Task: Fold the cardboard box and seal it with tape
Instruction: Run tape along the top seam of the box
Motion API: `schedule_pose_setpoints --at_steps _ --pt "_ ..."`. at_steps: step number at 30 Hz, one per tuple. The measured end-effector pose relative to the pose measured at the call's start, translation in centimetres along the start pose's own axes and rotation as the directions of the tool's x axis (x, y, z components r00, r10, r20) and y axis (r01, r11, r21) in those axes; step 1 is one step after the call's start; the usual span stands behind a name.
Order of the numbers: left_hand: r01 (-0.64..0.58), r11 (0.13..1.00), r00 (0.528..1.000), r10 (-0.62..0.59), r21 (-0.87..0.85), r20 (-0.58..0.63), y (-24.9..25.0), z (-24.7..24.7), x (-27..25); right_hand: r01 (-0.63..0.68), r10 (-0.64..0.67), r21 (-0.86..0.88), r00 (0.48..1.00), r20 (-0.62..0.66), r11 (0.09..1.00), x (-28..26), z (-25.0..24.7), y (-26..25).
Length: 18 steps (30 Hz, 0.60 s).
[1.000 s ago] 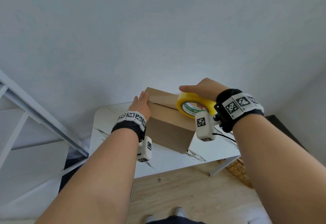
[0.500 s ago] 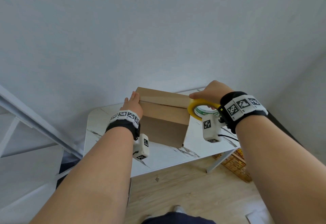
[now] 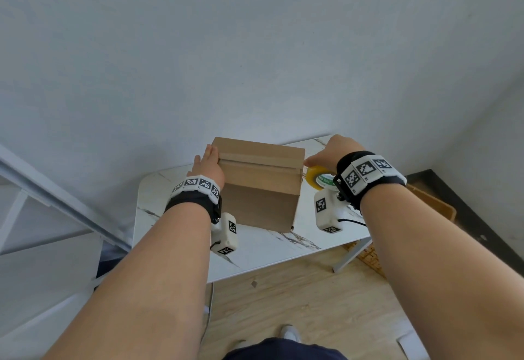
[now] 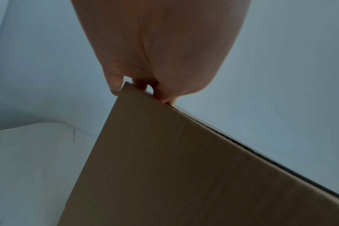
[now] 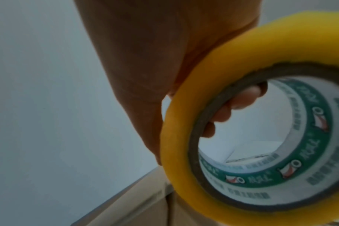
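A brown cardboard box (image 3: 261, 189) stands on the white marble table (image 3: 170, 235), its top flaps down. A glossy strip of tape (image 3: 255, 159) runs along the top seam. My left hand (image 3: 209, 168) holds the box's upper left edge; the left wrist view shows its fingertips (image 4: 115, 87) hooked over the box corner (image 4: 164, 152). My right hand (image 3: 331, 151) grips a yellow tape roll (image 3: 316, 179) just past the box's upper right edge. In the right wrist view the fingers (image 5: 240, 99) reach through the tape roll's (image 5: 213, 94) core, with the box (image 5: 145, 206) below it.
The table stands against a plain wall. A white frame (image 3: 42, 198) slants at the left. A brown woven basket (image 3: 431, 203) and a dark mat (image 3: 467, 218) lie on the wooden floor to the right of the table.
My right hand has carried the roll rightward across the box top, from the middle to past the right edge, leaving tape along the seam. The left hand has stayed on the left edge.
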State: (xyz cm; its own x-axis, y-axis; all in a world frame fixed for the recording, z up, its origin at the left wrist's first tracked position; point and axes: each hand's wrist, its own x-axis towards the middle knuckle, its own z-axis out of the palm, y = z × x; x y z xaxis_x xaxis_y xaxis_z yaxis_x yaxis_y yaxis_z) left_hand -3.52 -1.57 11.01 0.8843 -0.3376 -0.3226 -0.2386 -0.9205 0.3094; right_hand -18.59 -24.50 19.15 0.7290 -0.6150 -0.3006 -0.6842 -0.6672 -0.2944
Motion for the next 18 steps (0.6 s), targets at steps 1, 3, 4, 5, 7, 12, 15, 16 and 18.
schedule_pose_setpoints --at_steps 1,3,4,5,7,12,15,16,18 --pt "-0.004 1.0 1.0 0.004 0.0 -0.004 0.0 0.0 0.1 -0.006 0.006 -0.003 1.0 0.001 1.0 0.1 0.3 0.2" --pt "0.007 1.0 1.0 -0.007 -0.006 -0.008 0.1 0.0 0.2 -0.015 0.015 -0.007 1.0 0.001 1.0 0.5 1.1 0.4" --pt "0.014 1.0 1.0 -0.014 -0.008 -0.009 0.1 0.1 0.1 -0.017 0.017 -0.008 1.0 -0.002 1.0 0.6 1.4 0.5" --pt "0.017 1.0 1.0 -0.017 -0.011 -0.009 0.1 0.1 0.1 -0.018 0.018 -0.006 1.0 -0.007 1.0 0.8 1.5 0.6" --pt "0.019 1.0 1.0 -0.019 -0.011 -0.016 0.2 0.2 0.1 -0.019 0.019 -0.001 1.0 -0.017 1.0 1.0 1.6 0.6" --pt "0.01 1.0 1.0 -0.01 -0.009 -0.027 0.3 0.3 0.1 -0.015 0.015 0.006 1.0 -0.022 1.0 1.5 1.5 0.8" --pt "0.007 1.0 0.999 -0.008 -0.02 -0.036 0.3 0.3 -0.1 -0.028 0.028 0.011 1.0 -0.004 1.0 1.5 1.9 0.8" --pt "0.008 1.0 0.999 -0.009 -0.022 -0.041 0.4 0.3 -0.2 -0.028 0.027 0.014 1.0 0.007 1.0 1.5 2.0 0.9" --pt "0.013 1.0 0.998 -0.014 -0.019 -0.058 0.6 0.3 -0.6 -0.025 0.025 0.018 1.0 0.018 1.0 1.6 2.2 0.8"
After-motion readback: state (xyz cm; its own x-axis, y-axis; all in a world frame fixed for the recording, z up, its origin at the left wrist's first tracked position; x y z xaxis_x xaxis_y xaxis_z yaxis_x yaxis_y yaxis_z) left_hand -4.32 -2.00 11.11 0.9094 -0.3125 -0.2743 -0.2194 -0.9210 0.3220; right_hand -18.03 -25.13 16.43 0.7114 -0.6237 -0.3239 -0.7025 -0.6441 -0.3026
